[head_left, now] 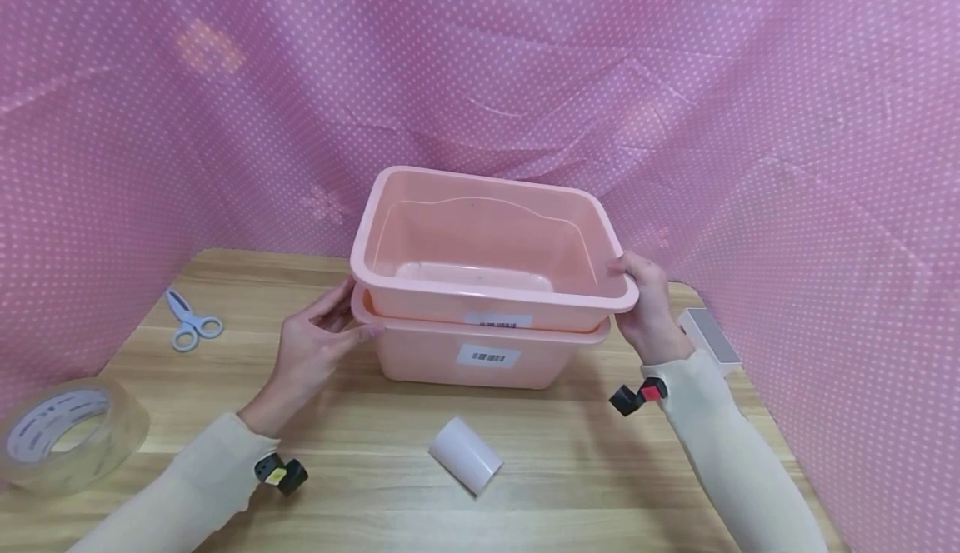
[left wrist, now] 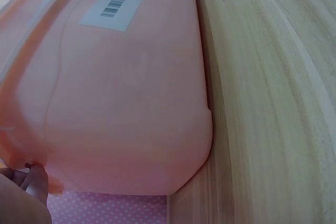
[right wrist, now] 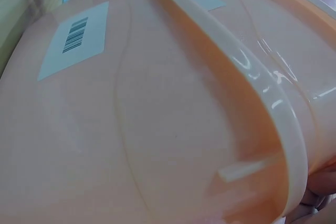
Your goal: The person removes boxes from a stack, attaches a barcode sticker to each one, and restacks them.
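Two pink plastic bins are nested, both bearing a white barcode label on the front. The upper bin (head_left: 487,232) sits partway inside the lower bin (head_left: 420,357), tilted with its right end raised. My right hand (head_left: 651,311) grips the upper bin's rim at the right end, thumb over the inside. At the left end my left hand (head_left: 311,349) holds the lower bin's rim, its thumb on the front side and fingers behind. In the left wrist view, fingertips (left wrist: 37,182) pinch below the rim. Only part of the right fingers (right wrist: 320,187) shows in the right wrist view.
A white cylinder (head_left: 467,455) lies in front of the bins. Light-blue scissors (head_left: 193,322) and a clear tape roll (head_left: 112,436) are on the left. A white and grey box (head_left: 708,341) is at the right. Pink dotted cloth (head_left: 480,78) surrounds the wooden table (head_left: 360,486).
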A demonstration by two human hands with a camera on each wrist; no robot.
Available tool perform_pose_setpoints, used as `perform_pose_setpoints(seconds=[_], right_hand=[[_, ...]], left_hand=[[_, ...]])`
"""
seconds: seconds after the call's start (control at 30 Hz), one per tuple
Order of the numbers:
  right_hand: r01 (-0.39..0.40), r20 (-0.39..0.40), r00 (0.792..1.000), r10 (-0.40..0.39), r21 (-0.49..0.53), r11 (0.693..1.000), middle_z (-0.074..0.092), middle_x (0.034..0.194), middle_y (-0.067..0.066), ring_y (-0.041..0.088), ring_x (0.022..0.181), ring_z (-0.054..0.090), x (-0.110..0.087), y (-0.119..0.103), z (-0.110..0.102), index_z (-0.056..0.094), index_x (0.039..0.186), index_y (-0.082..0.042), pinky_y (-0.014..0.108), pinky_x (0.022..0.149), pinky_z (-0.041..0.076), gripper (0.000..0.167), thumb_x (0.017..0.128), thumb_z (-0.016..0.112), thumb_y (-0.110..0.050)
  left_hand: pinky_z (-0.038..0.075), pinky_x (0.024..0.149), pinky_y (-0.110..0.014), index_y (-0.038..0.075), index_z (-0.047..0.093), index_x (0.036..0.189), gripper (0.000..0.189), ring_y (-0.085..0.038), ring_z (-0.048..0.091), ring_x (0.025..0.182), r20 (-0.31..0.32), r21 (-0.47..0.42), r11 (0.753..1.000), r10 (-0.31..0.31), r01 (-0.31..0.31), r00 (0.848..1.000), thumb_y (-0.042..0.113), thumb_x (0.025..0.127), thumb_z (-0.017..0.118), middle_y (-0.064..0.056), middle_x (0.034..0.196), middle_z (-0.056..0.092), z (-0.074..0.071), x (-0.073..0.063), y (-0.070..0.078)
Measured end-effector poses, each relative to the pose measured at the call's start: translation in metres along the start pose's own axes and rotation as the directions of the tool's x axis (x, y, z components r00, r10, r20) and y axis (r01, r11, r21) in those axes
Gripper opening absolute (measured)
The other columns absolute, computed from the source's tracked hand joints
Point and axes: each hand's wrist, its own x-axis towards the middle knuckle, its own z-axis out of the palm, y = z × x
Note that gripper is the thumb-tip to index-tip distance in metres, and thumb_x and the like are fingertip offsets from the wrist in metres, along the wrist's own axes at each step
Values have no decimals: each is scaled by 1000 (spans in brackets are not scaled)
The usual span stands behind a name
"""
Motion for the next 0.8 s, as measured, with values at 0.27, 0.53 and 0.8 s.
perform_pose_setpoints(seconds=[0.27,0.53,0.8], right_hand=[[-12,-2,1000,12,-25,1000,68,96,-5,13,105,56,-2,4,-6,69,80,-16,24,94,49,21,89,54,-4],[31,19,999,-29,-63,998,65,73,-8,6,77,62,-3,6,-9,67,67,-17,19,72,54,33,92,52,-1],[31,79,997,-19,-143,989,66,66,-8,3,63,65,-2,3,-14,66,71,-15,15,58,54,30,92,52,2]], left_hand=[[50,101,-15,1,45,149,78,3,58,125,-12,-49,999,23,-24,1000,4,80,84,-21,155,45,0,1,-2],[49,102,-15,-1,46,147,77,-4,59,129,-16,-26,999,29,-29,999,4,80,84,-21,153,47,1,1,-3],[49,102,-14,4,46,149,78,-8,58,131,-6,0,1000,22,-22,1000,8,82,84,-17,154,48,0,0,-3]])
